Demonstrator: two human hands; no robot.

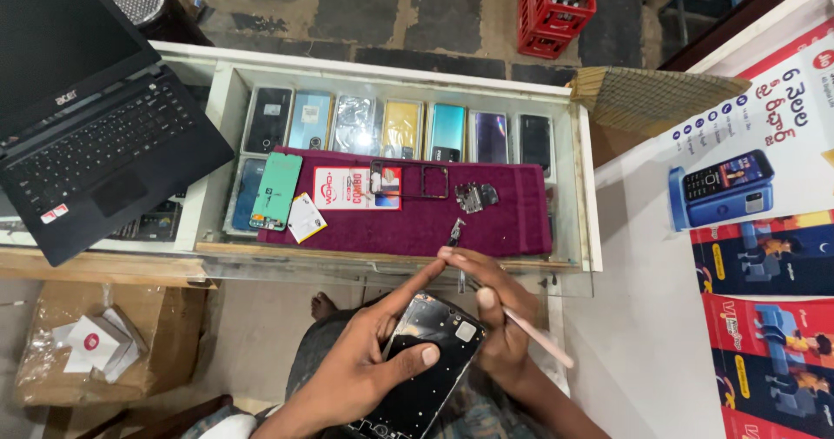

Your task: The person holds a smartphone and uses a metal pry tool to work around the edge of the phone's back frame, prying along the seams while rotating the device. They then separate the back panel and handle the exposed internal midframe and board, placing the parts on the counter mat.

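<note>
We see two hands low in frame, both cut off at the forearm by the bottom edge. Left hand (365, 365) grips an opened phone body (426, 365), thumb across its face, fingers wrapped under and hidden; the phone's lower end runs out of frame. It sits over the person's lap, just below the front edge of the glass surface (573, 187). Right hand (491, 313) is mostly behind the phone; its fingers are pressed together around a thin pinkish tool (539, 335), and the tool's tip is hidden at the phone's top edge, so contact there we cannot tell. One bare foot shows between lap and cabinet.

Counts on the maroon cloth (512, 213): one green phone back (276, 191), one small white card (306, 217), one red and white packet (347, 187), one black frame (421, 181), one metal plate piece (476, 198), and one tiny part (456, 229) too small to identify.

Under the glass: seven phones in the back row (404, 128), glare blurs them. More are below, covered by the cloth and by the laptop, count unclear.

One black laptop (87, 118) at left, screen cut off. One red crate (556, 9) on the floor, cropped at top. One woven mat (651, 96). Posters (764, 187) at right, partly cropped. One box (95, 343) with a few small white packs, count unclear.
</note>
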